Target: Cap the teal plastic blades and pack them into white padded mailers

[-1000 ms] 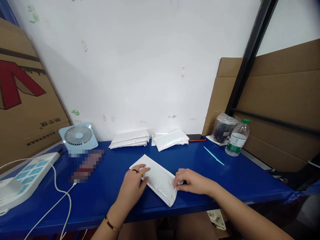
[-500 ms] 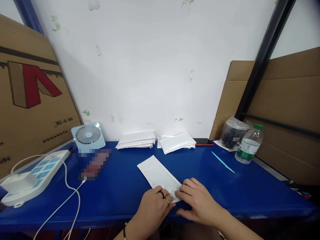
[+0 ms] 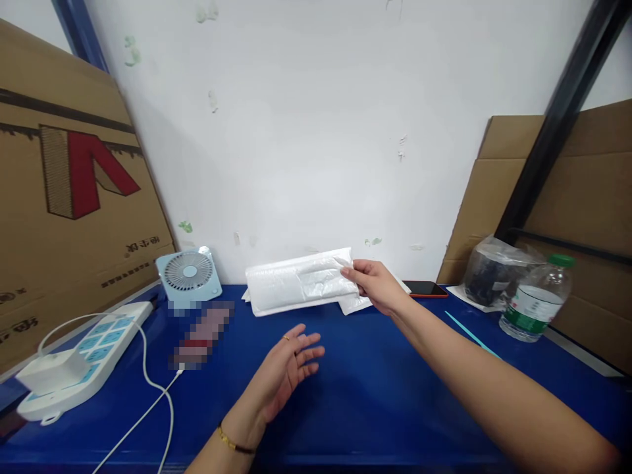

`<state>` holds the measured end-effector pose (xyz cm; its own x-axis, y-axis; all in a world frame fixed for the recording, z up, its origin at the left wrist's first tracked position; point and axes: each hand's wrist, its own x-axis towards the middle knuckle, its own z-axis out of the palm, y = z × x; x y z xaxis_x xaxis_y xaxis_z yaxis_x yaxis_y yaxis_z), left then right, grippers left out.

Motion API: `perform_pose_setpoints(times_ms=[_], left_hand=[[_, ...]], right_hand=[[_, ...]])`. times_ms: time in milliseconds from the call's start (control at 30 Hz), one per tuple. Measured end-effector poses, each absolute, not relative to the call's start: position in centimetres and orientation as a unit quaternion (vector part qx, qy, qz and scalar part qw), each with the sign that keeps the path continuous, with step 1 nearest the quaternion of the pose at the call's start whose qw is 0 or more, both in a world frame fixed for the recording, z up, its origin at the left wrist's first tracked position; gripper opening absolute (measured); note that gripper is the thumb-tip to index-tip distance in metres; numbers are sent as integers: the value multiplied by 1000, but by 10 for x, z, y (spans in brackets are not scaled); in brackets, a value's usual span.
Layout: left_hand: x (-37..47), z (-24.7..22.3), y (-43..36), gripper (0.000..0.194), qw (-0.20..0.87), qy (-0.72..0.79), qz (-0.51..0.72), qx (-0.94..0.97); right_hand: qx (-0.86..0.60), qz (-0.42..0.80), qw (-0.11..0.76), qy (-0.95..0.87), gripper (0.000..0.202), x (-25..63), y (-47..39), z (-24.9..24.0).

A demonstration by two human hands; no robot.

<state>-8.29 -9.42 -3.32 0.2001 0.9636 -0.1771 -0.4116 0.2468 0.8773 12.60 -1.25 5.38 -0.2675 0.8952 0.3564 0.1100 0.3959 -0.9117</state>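
A white padded envelope (image 3: pixel 296 283) is raised near the wall, nearly level and in front of the stacked envelopes. My right hand (image 3: pixel 371 282) pinches its right end between thumb and fingers. Lower down, over the blue table (image 3: pixel 365 395), my left hand (image 3: pixel 291 362) is held up with its fingers apart and nothing in it. Behind the held envelope, parts of other white envelopes (image 3: pixel 354 304) show on the table; most of them are hidden.
A small fan (image 3: pixel 188 271), a power strip (image 3: pixel 106 349) with cables and a blurred item (image 3: pixel 202 332) are at the left. On the right are a phone (image 3: pixel 424 289), a turquoise stick (image 3: pixel 469 332), a wrapped dark container (image 3: pixel 486 273) and a bottle (image 3: pixel 536 303). Cardboard (image 3: pixel 74 250) stands at the left.
The envelope has been lifted off the front of the table and carried back by my right hand. My left hand has let go of it and opened. The view has shifted slightly.
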Motion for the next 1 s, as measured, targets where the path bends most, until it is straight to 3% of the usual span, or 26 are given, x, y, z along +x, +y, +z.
perform_pose_setpoints(times_ms=[100, 167, 333, 533, 700, 833, 933, 1000], left_hand=[[-100, -16, -46, 20, 681, 345, 573, 299], [-112, -8, -8, 9, 655, 341, 611, 286], [-125, -11, 54, 6, 649, 363, 630, 225], [-123, -26, 57, 7, 637, 402, 625, 206], [-93, -31, 46, 4, 659, 412, 596, 202], [-42, -36, 21, 18, 759, 370, 488, 220], [-3, -36, 5, 51, 838, 323, 404, 175], [16, -34, 0, 76, 875, 278, 371, 139]], right_hand=[[-400, 484, 481, -612, 27, 93, 46, 43], [-428, 480, 471, -603, 27, 71, 84, 34], [-514, 417, 461, -591, 26, 59, 151, 14], [-643, 228, 478, -553, 27, 188, 148, -1], [-739, 170, 394, -519, 18, 271, 124, -18], [-720, 136, 387, -560, 17, 273, 113, -13], [-651, 92, 434, -616, 21, 255, 86, 3], [-517, 53, 498, -695, 21, 237, 55, 10]])
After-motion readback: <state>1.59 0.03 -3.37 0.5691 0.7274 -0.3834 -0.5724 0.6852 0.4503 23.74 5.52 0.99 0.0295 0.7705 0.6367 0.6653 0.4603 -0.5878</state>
